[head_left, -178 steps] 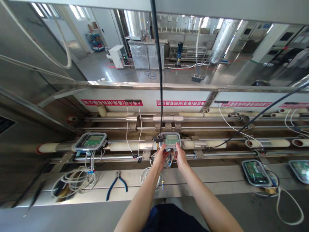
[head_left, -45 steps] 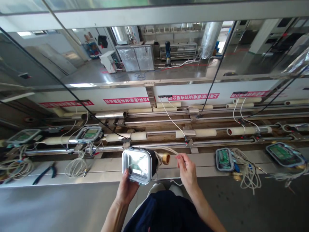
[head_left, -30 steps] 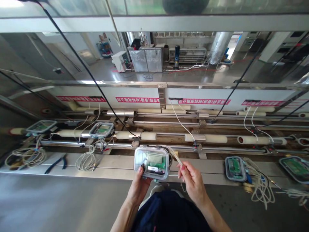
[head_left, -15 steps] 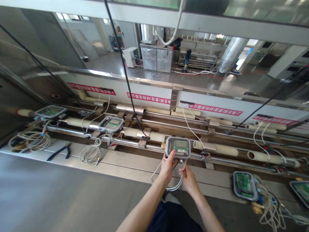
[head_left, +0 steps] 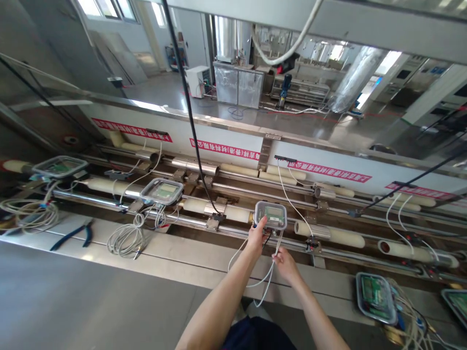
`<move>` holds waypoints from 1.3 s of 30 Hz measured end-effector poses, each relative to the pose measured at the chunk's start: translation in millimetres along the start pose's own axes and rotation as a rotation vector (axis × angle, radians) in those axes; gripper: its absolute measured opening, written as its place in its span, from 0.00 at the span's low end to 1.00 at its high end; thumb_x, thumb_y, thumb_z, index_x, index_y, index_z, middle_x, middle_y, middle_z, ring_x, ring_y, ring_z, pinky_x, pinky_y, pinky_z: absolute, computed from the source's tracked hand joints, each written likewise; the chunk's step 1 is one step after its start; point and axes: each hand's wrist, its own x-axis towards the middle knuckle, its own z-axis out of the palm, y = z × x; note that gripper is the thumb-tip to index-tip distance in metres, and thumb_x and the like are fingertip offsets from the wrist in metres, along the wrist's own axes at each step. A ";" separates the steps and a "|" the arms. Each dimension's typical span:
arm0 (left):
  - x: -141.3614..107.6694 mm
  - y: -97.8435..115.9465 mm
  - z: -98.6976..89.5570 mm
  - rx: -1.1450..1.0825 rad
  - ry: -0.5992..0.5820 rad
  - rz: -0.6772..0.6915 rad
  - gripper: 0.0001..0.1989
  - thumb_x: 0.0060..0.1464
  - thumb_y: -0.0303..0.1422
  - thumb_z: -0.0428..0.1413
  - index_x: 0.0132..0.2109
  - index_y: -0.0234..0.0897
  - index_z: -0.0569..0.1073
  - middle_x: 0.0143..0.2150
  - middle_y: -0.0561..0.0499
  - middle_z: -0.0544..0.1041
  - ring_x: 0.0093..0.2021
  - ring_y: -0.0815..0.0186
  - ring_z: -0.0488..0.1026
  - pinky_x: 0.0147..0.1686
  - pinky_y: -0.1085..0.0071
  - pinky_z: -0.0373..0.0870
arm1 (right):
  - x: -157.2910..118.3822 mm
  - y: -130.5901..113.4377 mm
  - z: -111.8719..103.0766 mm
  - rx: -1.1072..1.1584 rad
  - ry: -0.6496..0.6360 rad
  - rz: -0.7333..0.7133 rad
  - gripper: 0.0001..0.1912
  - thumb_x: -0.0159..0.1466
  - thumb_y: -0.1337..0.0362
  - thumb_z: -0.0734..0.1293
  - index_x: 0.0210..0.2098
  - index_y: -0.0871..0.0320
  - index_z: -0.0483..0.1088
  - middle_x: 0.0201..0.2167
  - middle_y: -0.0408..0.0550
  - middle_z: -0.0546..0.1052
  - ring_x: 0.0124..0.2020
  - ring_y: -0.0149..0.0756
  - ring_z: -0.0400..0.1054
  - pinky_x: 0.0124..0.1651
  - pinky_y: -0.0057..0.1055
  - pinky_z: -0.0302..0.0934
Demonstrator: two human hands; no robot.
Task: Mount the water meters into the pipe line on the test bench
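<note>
Steel surfaces and pale pipes fill a long test line in a factory hall, with a flat steel table (head_left: pixel 175 250) running along its near edge. On the pipe line a small meter (head_left: pixel 270 215) with a clear lid and a green board inside is held at its left lower corner by the left hand (head_left: pixel 257 236), whose fingers are closed on the meter's edge with the thumb laid up against the lid. Just below and to the right of that hand, the right hand (head_left: pixel 285 259) is pinched shut on a white cable (head_left: pixel 269 277) that hangs down from the meter and loops toward the person's body. A black cable (head_left: pixel 186 102) drops from above to a clamp left of the left hand. Farther left of that hand a second meter (head_left: pixel 162 191) is seated on the pipe, with a coil of white wire (head_left: pixel 124 239) lying on the table below it. Well to the left, blue-handled pliers (head_left: pixel 71 235) are seen on the table. To the right of the right hand, near the table's edge, another meter (head_left: pixel 375 304) lies with its wires bunched beside it.
</note>
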 end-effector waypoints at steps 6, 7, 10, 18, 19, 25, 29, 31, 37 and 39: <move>4.8 9.6 -7.4 -0.002 -0.005 -0.011 0.24 0.38 0.42 0.64 0.41 0.32 0.71 0.36 0.46 0.75 0.26 0.71 0.70 0.26 0.76 0.68 | 5.2 0.6 -1.8 0.003 -0.093 -0.023 0.12 0.58 0.67 0.59 0.42 0.59 0.65 0.33 0.47 0.78 0.36 0.35 0.72 0.42 0.30 0.63; 4.0 11.2 -8.3 -0.002 -0.010 -0.015 0.24 0.39 0.42 0.64 0.41 0.31 0.71 0.36 0.46 0.75 0.26 0.71 0.70 0.26 0.76 0.68 | 4.7 1.2 -2.6 0.008 -0.109 -0.031 0.12 0.58 0.68 0.59 0.42 0.59 0.65 0.33 0.48 0.78 0.37 0.34 0.72 0.42 0.31 0.63; 2.2 15.6 -9.3 0.003 -0.016 -0.031 0.22 0.40 0.40 0.64 0.40 0.30 0.72 0.34 0.46 0.74 0.24 0.72 0.70 0.24 0.77 0.68 | 2.3 4.2 -7.8 0.019 -0.123 -0.041 0.10 0.60 0.68 0.61 0.41 0.61 0.67 0.34 0.47 0.77 0.37 0.33 0.72 0.44 0.33 0.64; 2.9 22.9 -2.3 0.030 -0.002 -0.056 0.13 0.48 0.36 0.60 0.38 0.32 0.72 0.32 0.49 0.75 0.24 0.71 0.71 0.22 0.77 0.70 | 6.2 35.2 -115.0 -0.078 0.314 0.149 0.12 0.63 0.59 0.61 0.41 0.60 0.68 0.35 0.46 0.74 0.37 0.33 0.69 0.44 0.39 0.63; 2.8 23.7 -1.4 0.036 -0.001 -0.058 0.12 0.49 0.35 0.59 0.38 0.32 0.71 0.31 0.49 0.75 0.24 0.71 0.71 0.22 0.77 0.70 | 9.7 41.4 -138.3 -0.111 0.431 0.201 0.14 0.63 0.58 0.61 0.44 0.60 0.67 0.39 0.48 0.73 0.41 0.35 0.68 0.47 0.42 0.62; 3.0 27.6 2.3 0.056 -0.007 -0.049 0.07 0.54 0.31 0.54 0.39 0.32 0.70 0.29 0.50 0.75 0.23 0.72 0.71 0.23 0.77 0.71 | 40.8 73.4 -244.6 -0.224 0.763 0.417 0.20 0.63 0.57 0.60 0.52 0.60 0.61 0.53 0.54 0.64 0.53 0.44 0.59 0.54 0.49 0.54; 4.8 28.9 3.0 0.065 -0.005 -0.057 0.06 0.55 0.30 0.53 0.39 0.33 0.70 0.30 0.50 0.75 0.23 0.71 0.72 0.23 0.77 0.71 | 49.6 83.2 -260.6 -0.238 0.679 0.446 0.18 0.64 0.54 0.58 0.47 0.59 0.65 0.48 0.51 0.69 0.47 0.39 0.65 0.51 0.45 0.58; 5.0 29.5 3.3 0.068 -0.005 -0.063 0.06 0.55 0.30 0.53 0.40 0.33 0.70 0.29 0.50 0.75 0.23 0.71 0.71 0.23 0.77 0.71 | 49.6 84.5 -256.1 -0.251 0.643 0.434 0.18 0.64 0.54 0.58 0.47 0.59 0.66 0.47 0.51 0.70 0.46 0.38 0.65 0.51 0.44 0.59; 4.9 31.5 2.3 0.070 -0.009 -0.086 0.09 0.54 0.32 0.54 0.43 0.33 0.70 0.28 0.50 0.75 0.21 0.71 0.71 0.22 0.76 0.71 | 53.8 81.0 -226.6 -0.278 0.569 0.368 0.19 0.64 0.52 0.57 0.47 0.58 0.66 0.46 0.51 0.71 0.46 0.37 0.66 0.51 0.44 0.59; 5.8 32.8 0.2 0.065 -0.026 -0.097 0.10 0.53 0.32 0.55 0.43 0.33 0.69 0.28 0.50 0.74 0.21 0.71 0.71 0.22 0.76 0.71 | 54.4 80.5 -220.8 -0.283 0.571 0.353 0.20 0.64 0.52 0.57 0.49 0.58 0.64 0.48 0.52 0.70 0.47 0.38 0.65 0.52 0.44 0.58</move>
